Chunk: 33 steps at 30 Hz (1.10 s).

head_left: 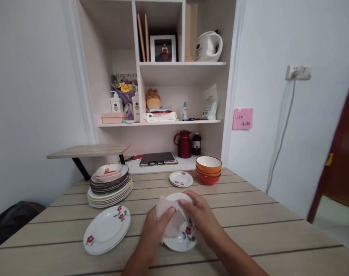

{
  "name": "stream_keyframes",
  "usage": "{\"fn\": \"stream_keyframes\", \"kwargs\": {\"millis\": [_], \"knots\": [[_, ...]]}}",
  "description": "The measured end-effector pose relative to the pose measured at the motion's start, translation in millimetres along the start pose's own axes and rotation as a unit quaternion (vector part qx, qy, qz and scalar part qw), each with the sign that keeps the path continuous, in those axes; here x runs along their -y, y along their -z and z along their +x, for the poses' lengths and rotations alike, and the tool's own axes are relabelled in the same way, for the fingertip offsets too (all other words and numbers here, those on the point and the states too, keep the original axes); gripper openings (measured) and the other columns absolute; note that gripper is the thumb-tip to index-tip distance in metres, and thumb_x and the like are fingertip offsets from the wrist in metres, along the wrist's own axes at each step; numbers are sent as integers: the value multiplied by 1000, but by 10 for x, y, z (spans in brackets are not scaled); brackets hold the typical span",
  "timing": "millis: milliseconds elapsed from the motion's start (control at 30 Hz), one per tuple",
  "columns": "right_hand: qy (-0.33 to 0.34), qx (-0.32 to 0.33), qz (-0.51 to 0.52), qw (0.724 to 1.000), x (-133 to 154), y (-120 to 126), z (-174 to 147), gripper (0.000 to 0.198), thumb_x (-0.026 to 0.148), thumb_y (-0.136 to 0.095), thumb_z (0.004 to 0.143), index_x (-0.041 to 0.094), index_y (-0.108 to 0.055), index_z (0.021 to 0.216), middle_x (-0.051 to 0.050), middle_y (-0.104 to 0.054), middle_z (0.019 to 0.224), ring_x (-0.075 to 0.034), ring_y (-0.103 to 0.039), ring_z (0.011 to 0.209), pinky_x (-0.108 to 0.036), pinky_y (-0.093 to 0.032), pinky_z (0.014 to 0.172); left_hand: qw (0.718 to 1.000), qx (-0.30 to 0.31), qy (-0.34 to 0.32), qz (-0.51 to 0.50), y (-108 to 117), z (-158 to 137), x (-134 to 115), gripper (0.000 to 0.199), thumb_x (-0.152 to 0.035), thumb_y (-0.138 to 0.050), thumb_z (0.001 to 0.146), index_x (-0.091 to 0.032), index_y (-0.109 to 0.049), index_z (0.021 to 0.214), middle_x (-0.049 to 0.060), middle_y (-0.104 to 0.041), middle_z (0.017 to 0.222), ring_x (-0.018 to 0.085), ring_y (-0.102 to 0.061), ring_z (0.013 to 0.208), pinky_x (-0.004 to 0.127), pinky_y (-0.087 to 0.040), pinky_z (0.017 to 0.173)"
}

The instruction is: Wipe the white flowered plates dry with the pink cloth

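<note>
A white plate with red flowers and grey leaves (180,243) is held tilted just above the near middle of the table. My right hand (201,216) grips its upper right rim, thumb on the face and fingers behind. A pale pink cloth (173,224) is pinched in my left hand (154,230) and lies against the left part of the plate's face. Two larger oval plates with the same flowers (105,232) lie stacked to the left of my hands. Beyond them, small flowered plates (181,178) form a low stack.
A tall pile of plates (109,191) topped by pink-rimmed dishes (109,171) stands at the left, near a small raised shelf (89,150). Orange and red bowls (209,168) are nested at the back right. Behind are a dark red jug (184,144), glasses (156,163) and a laptop-like slab (157,157).
</note>
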State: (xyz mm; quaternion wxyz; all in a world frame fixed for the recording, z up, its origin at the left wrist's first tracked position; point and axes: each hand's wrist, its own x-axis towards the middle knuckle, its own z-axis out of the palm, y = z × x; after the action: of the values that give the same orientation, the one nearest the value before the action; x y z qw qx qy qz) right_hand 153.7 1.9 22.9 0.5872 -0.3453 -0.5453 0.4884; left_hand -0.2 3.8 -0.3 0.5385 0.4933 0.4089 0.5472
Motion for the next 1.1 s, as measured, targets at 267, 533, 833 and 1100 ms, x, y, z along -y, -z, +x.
{"fn": "stream_keyframes", "kwargs": {"millis": [267, 533, 833, 1100], "knots": [[-57, -74, 185, 978, -103, -62, 14, 33, 42, -73, 72, 22, -63, 96, 0, -70, 73, -18, -61, 58, -27, -45, 56, 995, -44, 53, -70, -89, 25, 84, 63, -53, -81, 57, -9, -72, 102, 14, -76, 84, 26, -71, 75, 30, -55, 67], [-102, -28, 129, 986, 45, 15, 39, 42, 43, -75, 68, 20, -64, 101, -3, -72, 81, -19, -63, 64, -28, -46, 59, 995, -68, 30, -71, -112, -86, -28, 56, -52, -80, 61, -10, -72, 98, 11, -76, 82, 24, -71, 74, 27, -55, 64], [7, 10, -91, 996, 124, 120, 11, 20, 35, -72, 73, 21, -66, 85, 1, -64, 72, -17, -54, 66, -25, -40, 59, 999, 5, 0, 36, 3, -10, 9, 52, -51, -81, 57, -8, -75, 87, 11, -74, 75, 23, -67, 65, 27, -51, 57], [-39, 7, -11, 999, 61, 64, -8, 23, 40, -72, 74, 19, -61, 78, 1, -61, 68, -15, -54, 60, -25, -39, 54, 998, -22, -40, 30, -11, -25, -15, 58, -51, -78, 62, -11, -68, 103, 12, -75, 92, 25, -68, 79, 27, -52, 67]]}}
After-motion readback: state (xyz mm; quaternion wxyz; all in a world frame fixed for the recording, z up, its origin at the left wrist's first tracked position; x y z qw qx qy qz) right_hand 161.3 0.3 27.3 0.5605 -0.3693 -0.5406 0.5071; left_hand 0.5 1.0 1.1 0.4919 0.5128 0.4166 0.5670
